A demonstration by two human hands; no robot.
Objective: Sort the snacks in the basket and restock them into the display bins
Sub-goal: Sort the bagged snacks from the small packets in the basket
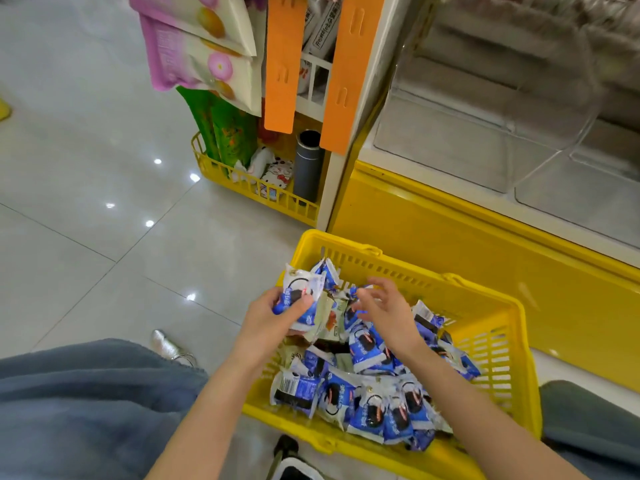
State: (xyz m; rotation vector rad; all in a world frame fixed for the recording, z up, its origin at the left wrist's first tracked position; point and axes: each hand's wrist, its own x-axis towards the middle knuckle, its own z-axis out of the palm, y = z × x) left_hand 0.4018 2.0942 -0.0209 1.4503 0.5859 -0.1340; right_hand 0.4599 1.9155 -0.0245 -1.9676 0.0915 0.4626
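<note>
Over the far-left corner of the basket (pixel 485 299) your left hand (pixel 277 315) is clutching a few blue packets (pixel 303 289) while your right hand (pixel 384 306) hovers loose and empty above the pile (pixel 367 403), so I'd grab only matching blue ones and skip the pale green packets (pixel 329 318).

both forearms fwd, bare; l hand (pixel 273 317) grips snack packs (pixel 303 284), r hand (pixel 384 308) fingers spread, loose

Chinese print on white pack (pixel 320 39), blue packets (pixel 367 344): too blurred to read.
</note>
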